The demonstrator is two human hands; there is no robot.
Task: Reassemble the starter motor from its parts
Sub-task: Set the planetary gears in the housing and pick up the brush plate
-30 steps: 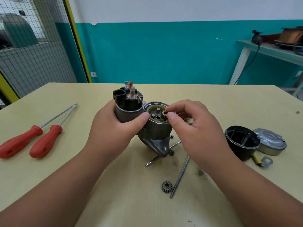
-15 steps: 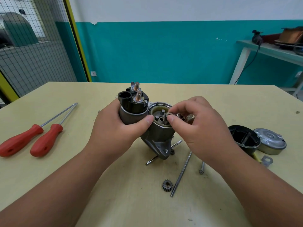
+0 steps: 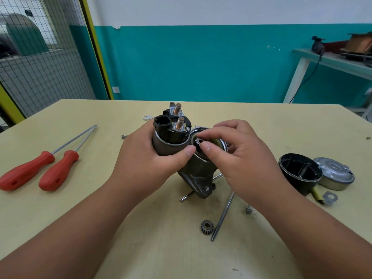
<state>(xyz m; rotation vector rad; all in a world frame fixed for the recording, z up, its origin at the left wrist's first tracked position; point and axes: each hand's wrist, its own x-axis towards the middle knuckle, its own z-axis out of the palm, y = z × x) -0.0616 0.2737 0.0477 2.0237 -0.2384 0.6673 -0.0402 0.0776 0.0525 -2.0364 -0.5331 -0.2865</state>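
Head view: right fingers (image 3: pixel 207 151) tight on gear (image 3: pixel 199 141), left fingers (image 3: pixel 186 153) around solenoid (image 3: pixel 168 144).

Both forearms reach in from the near edge of the counter (image 3: pixel 161 254) and converge at its centre. Left hand (image 3: pixel 149 158): fingers curled round the starter motor (image 3: pixel 198 178), thumb laid across its front. Right hand (image 3: pixel 243 158): arched above, palm down, thumb and forefinger pinching a small gear (image 3: pixel 199 141), other fingers loosely curled behind.
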